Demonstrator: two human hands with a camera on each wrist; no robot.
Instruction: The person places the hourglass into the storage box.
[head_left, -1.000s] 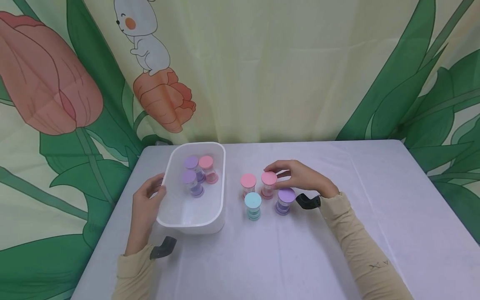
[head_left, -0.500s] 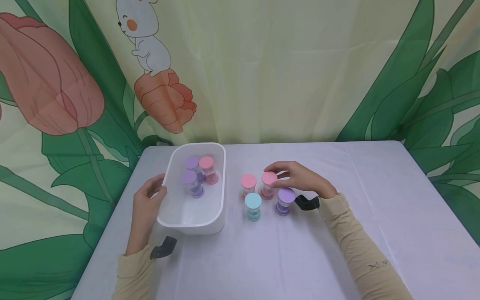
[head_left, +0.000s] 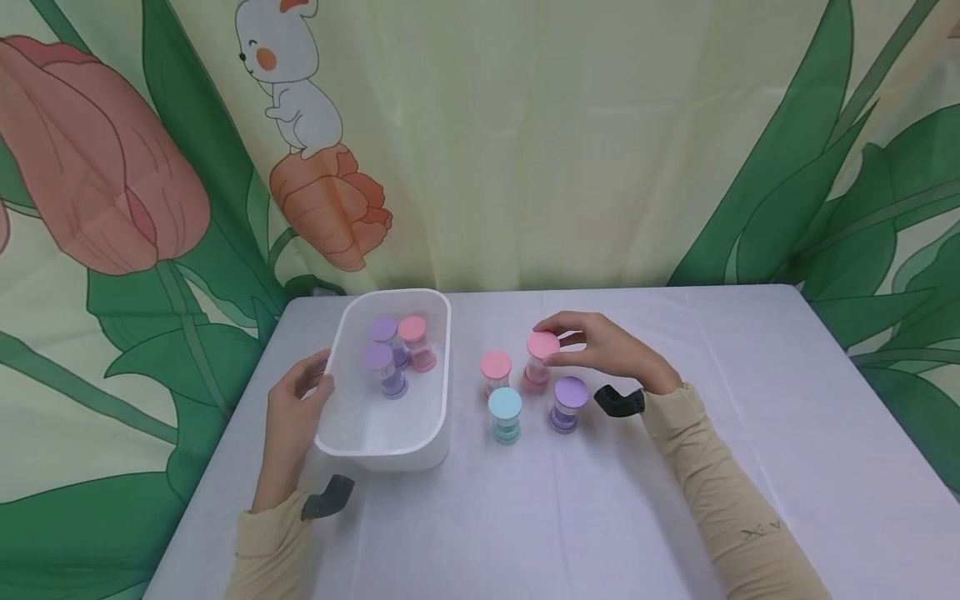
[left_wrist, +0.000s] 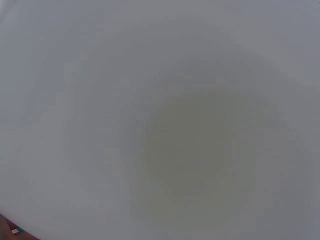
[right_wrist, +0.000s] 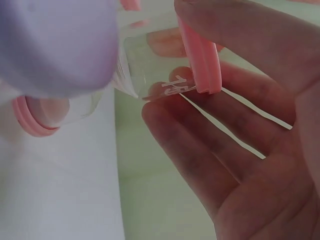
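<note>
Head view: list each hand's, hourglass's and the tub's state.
White tub: upright, open-topped
Left hand: touching tub rim
Right hand: gripping
Gripped pink hourglass: held near its top
Pink hourglass outside: upright
Teal hourglass: upright
Purple hourglass outside: upright
Pink hourglass inside: upright
Front purple hourglass inside: upright
Rear purple hourglass inside: upright

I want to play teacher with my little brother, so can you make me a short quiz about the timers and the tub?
1. How many timers are in the tub?
2. True or false: the blue timer is in the tub.
3. What colour is the timer in the right hand? A) blue B) purple C) pink

Key
1. Three: two purple and one pink.
2. False. It stands on the table, outside the tub.
3. C. The right hand holds a pink timer by its top part.
</note>
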